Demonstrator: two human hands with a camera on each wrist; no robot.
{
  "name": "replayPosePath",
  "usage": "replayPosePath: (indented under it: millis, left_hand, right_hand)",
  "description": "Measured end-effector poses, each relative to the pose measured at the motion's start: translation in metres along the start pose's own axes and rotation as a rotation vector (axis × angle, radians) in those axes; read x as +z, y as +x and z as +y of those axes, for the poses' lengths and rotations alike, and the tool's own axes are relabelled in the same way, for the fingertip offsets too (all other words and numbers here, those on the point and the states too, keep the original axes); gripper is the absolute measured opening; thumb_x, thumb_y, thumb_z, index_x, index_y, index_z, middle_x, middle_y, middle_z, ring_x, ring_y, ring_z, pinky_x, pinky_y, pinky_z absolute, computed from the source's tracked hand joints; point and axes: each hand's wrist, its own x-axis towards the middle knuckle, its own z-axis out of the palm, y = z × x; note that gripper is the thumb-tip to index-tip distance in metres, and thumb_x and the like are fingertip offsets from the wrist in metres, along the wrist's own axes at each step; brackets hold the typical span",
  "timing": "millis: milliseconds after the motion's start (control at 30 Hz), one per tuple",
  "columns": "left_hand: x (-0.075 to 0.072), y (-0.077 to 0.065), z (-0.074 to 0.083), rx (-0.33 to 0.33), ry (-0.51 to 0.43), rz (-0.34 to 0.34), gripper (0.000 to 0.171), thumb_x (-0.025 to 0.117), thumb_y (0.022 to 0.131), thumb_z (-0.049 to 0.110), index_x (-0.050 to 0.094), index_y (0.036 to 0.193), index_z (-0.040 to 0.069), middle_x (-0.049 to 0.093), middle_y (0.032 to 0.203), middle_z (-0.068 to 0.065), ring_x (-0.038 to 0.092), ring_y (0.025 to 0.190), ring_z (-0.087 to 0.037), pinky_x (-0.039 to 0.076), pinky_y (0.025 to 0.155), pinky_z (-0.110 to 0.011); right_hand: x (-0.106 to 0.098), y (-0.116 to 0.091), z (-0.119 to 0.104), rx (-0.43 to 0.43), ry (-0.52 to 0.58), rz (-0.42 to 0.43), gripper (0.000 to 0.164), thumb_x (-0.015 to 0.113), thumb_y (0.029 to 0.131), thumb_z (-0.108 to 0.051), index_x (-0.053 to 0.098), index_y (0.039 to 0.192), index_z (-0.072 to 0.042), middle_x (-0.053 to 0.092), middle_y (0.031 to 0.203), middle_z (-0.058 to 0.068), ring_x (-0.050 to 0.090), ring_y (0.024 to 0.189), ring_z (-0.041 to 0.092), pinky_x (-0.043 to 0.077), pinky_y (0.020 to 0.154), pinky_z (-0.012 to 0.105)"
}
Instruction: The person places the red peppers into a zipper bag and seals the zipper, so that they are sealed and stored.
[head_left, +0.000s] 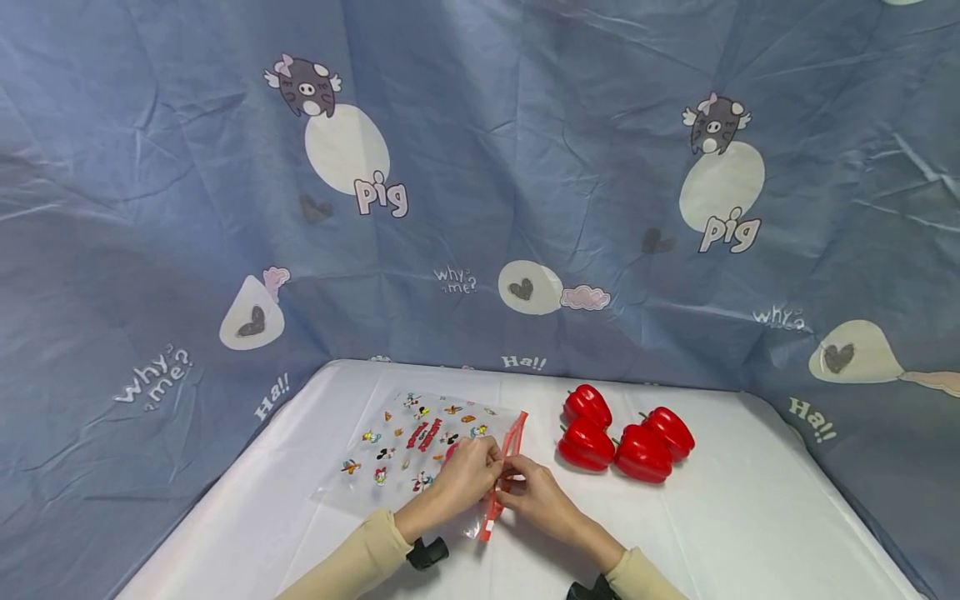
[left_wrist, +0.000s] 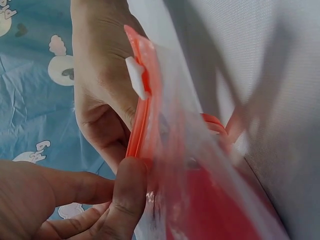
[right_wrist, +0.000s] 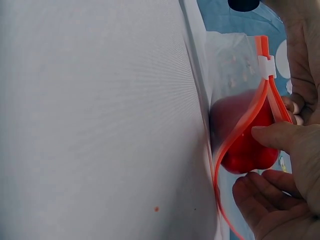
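I see left hand [head_left: 461, 477] pinching zipper bag [head_left: 420, 450]; right hand [head_left: 542, 502], fingers [right_wrist: 250, 200] wide, thumb over bagged bell pepper [right_wrist: 250, 155] (four loose peppers [head_left: 636, 446] toward bench's [head_left: 727, 475] far edge).

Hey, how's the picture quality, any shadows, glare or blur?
Head view: fairly even light, small highlights on the four glossy red bell peppers; left wrist view: the clear plastic bag with a red zip looks hazy, and dark shadows streak the white cloth-covered table; right wrist view: a soft shadow darkens the table beside the bag.
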Motion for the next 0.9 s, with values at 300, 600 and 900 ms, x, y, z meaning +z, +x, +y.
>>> replayPosePath:
  millis: [300, 600, 900]
  left_hand:
    - [0.0, 0.0, -0.001, 0.004, -0.022, -0.008, 0.009, 0.057, 0.084, -0.001, 0.061, 0.078, 0.003, 0.056, 0.06, 0.003, 0.046, 0.042, 0.0, 0.037, 0.038, -0.016]
    - [0.0, -0.001, -0.002, 0.014, 0.014, 0.001, 0.011, 0.059, 0.084, 0.001, 0.06, 0.074, 0.006, 0.053, 0.058, 0.005, 0.043, 0.046, 0.001, 0.035, 0.04, -0.017]
    - [0.0, -0.002, -0.002, 0.041, 0.007, 0.01, 0.011, 0.06, 0.084, 0.0, 0.061, 0.074, 0.005, 0.053, 0.057, 0.006, 0.043, 0.045, 0.001, 0.036, 0.041, -0.017]
  right_hand:
    - [-0.006, -0.008, 0.004, -0.017, 0.068, 0.035, 0.042, 0.071, 0.083, -0.005, 0.056, 0.123, 0.0, 0.064, 0.116, 0.016, 0.064, 0.106, 0.036, 0.052, 0.091, 0.042]
    - [-0.013, -0.015, 0.001, -0.029, -0.032, 0.042, 0.043, 0.072, 0.084, -0.009, 0.057, 0.122, 0.004, 0.064, 0.115, 0.019, 0.063, 0.108, 0.033, 0.052, 0.092, 0.039]
    - [-0.021, -0.026, 0.001, -0.015, -0.054, 0.052, 0.045, 0.073, 0.084, -0.013, 0.058, 0.123, 0.003, 0.064, 0.114, 0.015, 0.063, 0.107, 0.031, 0.051, 0.092, 0.039]
